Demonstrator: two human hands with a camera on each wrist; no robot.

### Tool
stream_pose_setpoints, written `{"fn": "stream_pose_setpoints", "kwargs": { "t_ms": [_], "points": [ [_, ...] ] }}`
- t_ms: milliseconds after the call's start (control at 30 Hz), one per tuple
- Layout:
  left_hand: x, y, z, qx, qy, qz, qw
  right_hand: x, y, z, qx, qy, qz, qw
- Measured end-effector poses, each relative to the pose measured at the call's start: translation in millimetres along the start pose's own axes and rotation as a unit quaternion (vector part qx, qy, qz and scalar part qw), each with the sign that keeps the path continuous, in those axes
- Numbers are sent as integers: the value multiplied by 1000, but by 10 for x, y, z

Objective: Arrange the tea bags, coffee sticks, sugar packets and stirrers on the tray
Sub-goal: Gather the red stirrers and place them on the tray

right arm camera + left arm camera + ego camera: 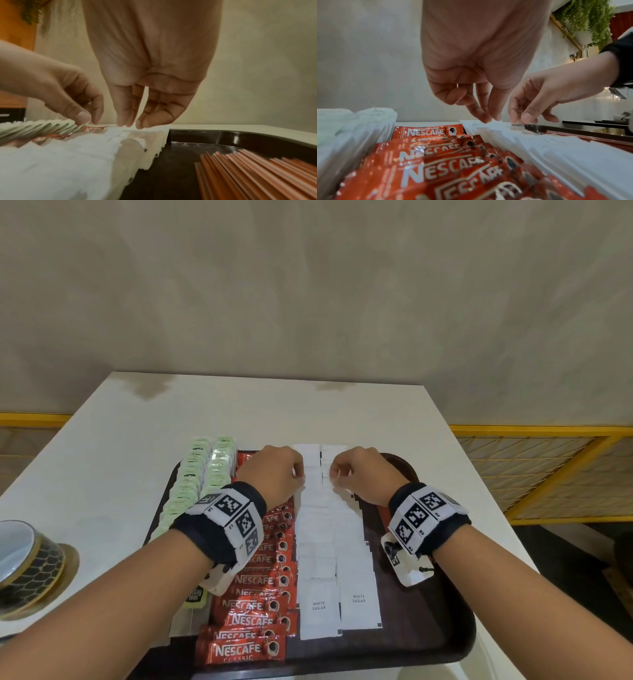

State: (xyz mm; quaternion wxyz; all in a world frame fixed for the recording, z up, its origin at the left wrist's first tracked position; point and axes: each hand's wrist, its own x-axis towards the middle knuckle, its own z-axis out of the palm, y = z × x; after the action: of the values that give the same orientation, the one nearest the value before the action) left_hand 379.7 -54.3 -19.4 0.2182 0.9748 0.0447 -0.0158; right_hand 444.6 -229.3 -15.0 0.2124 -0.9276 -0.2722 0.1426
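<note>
A dark brown tray (428, 628) holds two rows of green tea bags (191, 474) at the left, a row of red Nescafe coffee sticks (260, 604) and two rows of white sugar packets (318, 542). Orange stirrers (257, 169) lie on the tray's right side; my right arm hides them in the head view. My left hand (298, 475) pinches the far end of the left sugar row with its thumb and fingertips. My right hand (334, 475) pinches the top edges of the far packets in the right row (132, 125).
The tray sits on a white table (342, 412) against a beige wall. A black-and-gold patterned cup on a saucer (24, 559) stands at the table's left edge. A yellow mesh railing (531, 433) runs behind the table on the right.
</note>
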Motion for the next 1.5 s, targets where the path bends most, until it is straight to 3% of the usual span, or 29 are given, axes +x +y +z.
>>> {"fn": "stream_pose_setpoints", "kwargs": {
  "t_ms": [100, 433, 567, 833, 933, 1167, 1367, 1500],
  "points": [
    [-26, 49, 23, 8, -11, 29, 999, 58, -2, 52, -51, -34, -2, 998],
    [-14, 53, 69, 18, -4, 34, 999, 70, 24, 35, -73, -5, 21, 997],
    [-16, 46, 65, 17, -1, 36, 999, 46, 11, 30, -64, -23, 12, 998],
    [-83, 29, -37, 10, 13, 29, 999, -59, 143, -18, -17, 36, 75, 996],
    [-155, 30, -80, 16, 2, 29, 999, -139, 174, 33, 63, 11, 90, 994],
    [-337, 96, -63, 23, -27, 34, 999, -364, 160, 69, 185, 51, 168, 967],
    [-463, 169, -53, 34, -35, 31, 998, -503, 90, 38, 195, 53, 166, 965],
    [-640, 264, -71, 29, -40, 63, 997, -695, 123, 27, 160, 50, 184, 968]
  ]
}}
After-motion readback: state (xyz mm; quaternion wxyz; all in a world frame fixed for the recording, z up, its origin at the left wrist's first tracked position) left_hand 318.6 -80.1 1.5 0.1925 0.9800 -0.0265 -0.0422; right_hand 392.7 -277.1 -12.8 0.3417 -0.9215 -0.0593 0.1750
